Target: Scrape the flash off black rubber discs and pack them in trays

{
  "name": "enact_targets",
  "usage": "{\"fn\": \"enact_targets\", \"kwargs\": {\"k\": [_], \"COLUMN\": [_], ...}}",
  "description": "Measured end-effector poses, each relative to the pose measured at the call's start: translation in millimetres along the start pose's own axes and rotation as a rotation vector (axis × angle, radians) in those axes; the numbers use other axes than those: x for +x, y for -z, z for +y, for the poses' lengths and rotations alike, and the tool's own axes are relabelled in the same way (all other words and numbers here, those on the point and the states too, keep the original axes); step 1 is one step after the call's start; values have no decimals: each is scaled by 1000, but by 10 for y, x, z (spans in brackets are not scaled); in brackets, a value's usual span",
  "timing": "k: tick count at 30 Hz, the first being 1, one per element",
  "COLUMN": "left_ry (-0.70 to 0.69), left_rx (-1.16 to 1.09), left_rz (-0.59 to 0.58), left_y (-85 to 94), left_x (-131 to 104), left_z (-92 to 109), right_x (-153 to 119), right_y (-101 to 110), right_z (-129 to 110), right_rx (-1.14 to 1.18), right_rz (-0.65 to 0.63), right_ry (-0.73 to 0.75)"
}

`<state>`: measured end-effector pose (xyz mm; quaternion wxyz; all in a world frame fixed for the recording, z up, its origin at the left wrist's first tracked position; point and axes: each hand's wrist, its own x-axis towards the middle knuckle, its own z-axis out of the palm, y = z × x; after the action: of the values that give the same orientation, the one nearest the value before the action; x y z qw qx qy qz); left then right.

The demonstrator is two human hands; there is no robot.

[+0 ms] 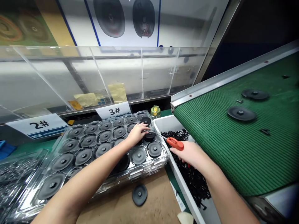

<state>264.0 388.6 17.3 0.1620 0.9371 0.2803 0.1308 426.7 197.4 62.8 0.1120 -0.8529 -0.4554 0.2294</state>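
My left hand reaches over a clear plastic tray filled with rows of round black discs. Its fingers are closed at the edge of a black disc near the tray's right end; part of the grip is hidden. Another black disc sits just beyond the fingertips. In my right hand is a red-handled tool with a thin metal shaft; its exact kind is unclear. The shaft points left, its tip close to the disc at my left fingers. One loose disc lies on brown cardboard in front of the tray.
A white bin of small black parts stands right of the tray. Beyond it, a green conveyor belt carries discs and small pieces. More clear trays lie at left. Behind are a transparent divided rack and a yellow-green-capped jar.
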Motion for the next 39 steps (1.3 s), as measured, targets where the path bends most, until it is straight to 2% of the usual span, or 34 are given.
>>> {"fn": "enact_targets", "kwargs": {"k": [6,9,13,18,21,25,29,33,36,39], "left_ry": [-29,-21,8,-74,-96,-36,30,117,137,85], "left_rx": [9,29,77,132,167,224,249,250,245,236], "left_rz": [21,79,166,110,100,135,182,235,190,99], "left_y": [-18,-4,-2,4,13,-26,-19,136,232,224], "left_x": [-73,-66,157,484,521,430,347,372,434,485], "left_z": [-36,-67,-142,-196,-191,-183,-282,-525,-659,-682], "right_x": [-88,-95,-72,-70,-76,-63,35,284,516,693], "right_y": [11,-1,-20,-15,-3,10,36,65,85,89], "right_z": [-14,7,45,76,80,51,-82,-334,-525,-644], "right_rx": [33,52,74,79,72,42,-2,-43,-72,-93], "right_rz": [-8,-8,7,12,13,17,29,39,18,-29], "right_ry": [19,21,22,19,16,1,-1,16,30,45]}}
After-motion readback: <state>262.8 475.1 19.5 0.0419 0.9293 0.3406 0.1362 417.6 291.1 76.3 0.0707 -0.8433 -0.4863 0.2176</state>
